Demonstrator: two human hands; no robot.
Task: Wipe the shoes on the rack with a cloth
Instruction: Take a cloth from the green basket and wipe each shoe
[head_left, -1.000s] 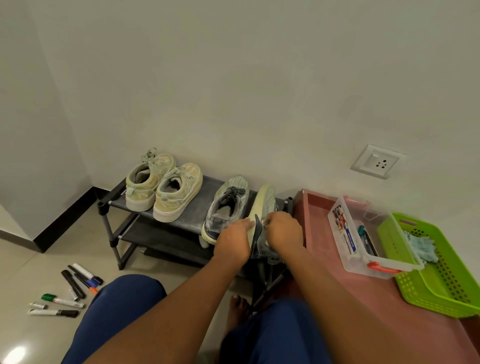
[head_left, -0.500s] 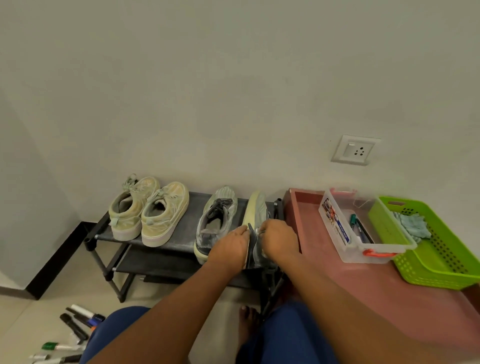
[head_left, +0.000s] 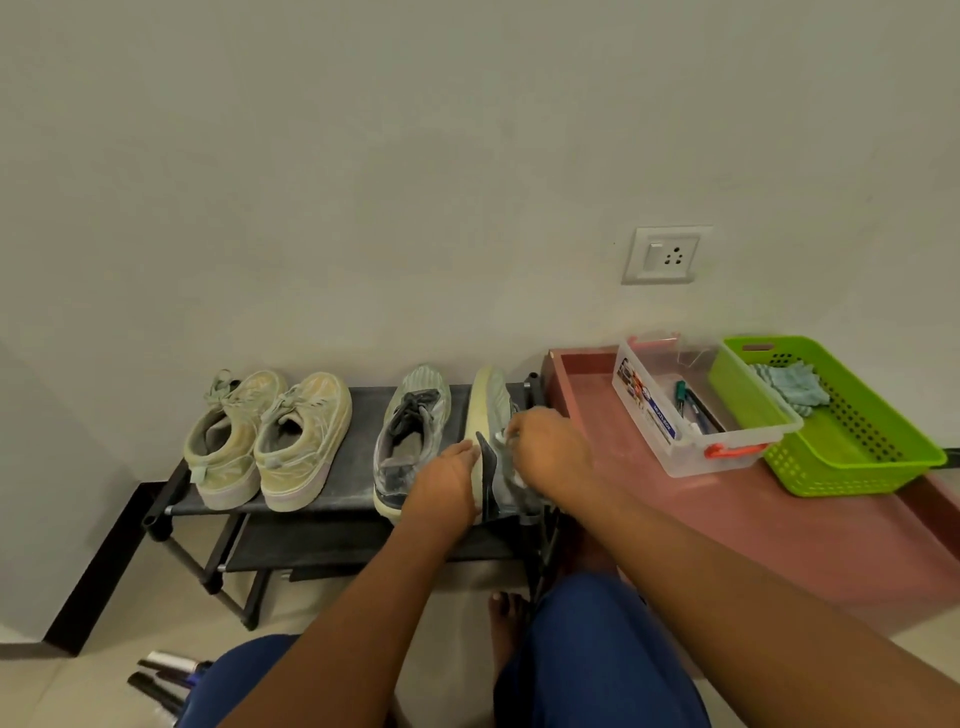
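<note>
Pale wall (head_left: 415, 182) fills the background, with a white socket (head_left: 666, 255) set into it above a reddish bench (head_left: 779, 525). Against the wall I see a low black shoe rack (head_left: 358, 488) with a yellowish pair of sneakers (head_left: 270, 441) on its left and a grey sneaker (head_left: 410, 436) upright beside them. At the rack's right end a second grey sneaker (head_left: 491, 410) is tipped on its side, sole facing left. My left hand (head_left: 447, 488) presses against that sole with fingers together and fairly straight. My right hand (head_left: 550, 452) curls over the shoe's upper, fingers bunched around a bit of white cloth (head_left: 501, 436) that peeks out beneath them. On the bench sit a clear plastic box (head_left: 675, 447) holding pens and a green basket (head_left: 857, 462) with a pale blue rag (head_left: 792, 387).
</note>
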